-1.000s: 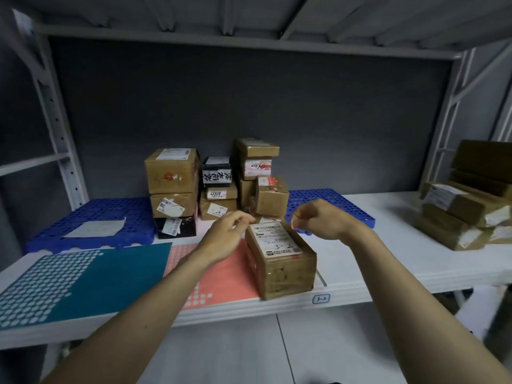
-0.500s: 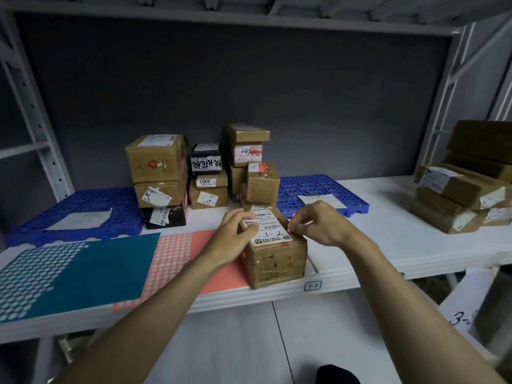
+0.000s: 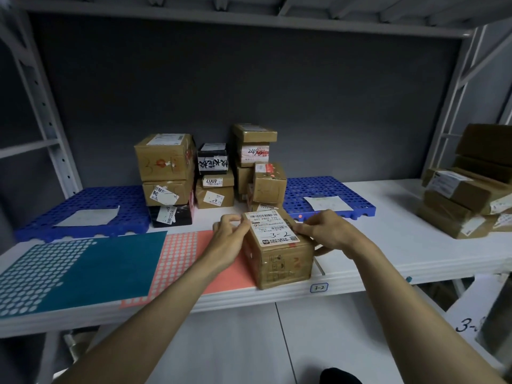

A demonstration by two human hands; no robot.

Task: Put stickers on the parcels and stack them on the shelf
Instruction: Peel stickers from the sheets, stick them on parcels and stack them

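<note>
A brown cardboard parcel (image 3: pixel 279 260) with a white shipping label marked "3-2" sits at the front edge of the white shelf (image 3: pixel 388 245). My left hand (image 3: pixel 230 234) curls its fingers round the parcel's left top edge. My right hand (image 3: pixel 324 231) grips the right top edge. Under the parcel's left side lies a pink sticker sheet (image 3: pixel 182 256), and a teal sticker sheet (image 3: pixel 83 267) lies further left. Several stickered parcels (image 3: pixel 166 162) stand stacked at the back of the shelf.
Two blue perforated mats (image 3: pixel 91 212) (image 3: pixel 327 195) lie either side of the back stack, each with a sheet of paper on it. Another pile of brown parcels (image 3: pixel 465 195) sits at the right end. A "3-2" tag (image 3: pixel 319 287) marks the shelf's front lip.
Both hands came down from above the parcel onto its top edges and now hold it from either side. The parcel has stayed in place on the shelf.
</note>
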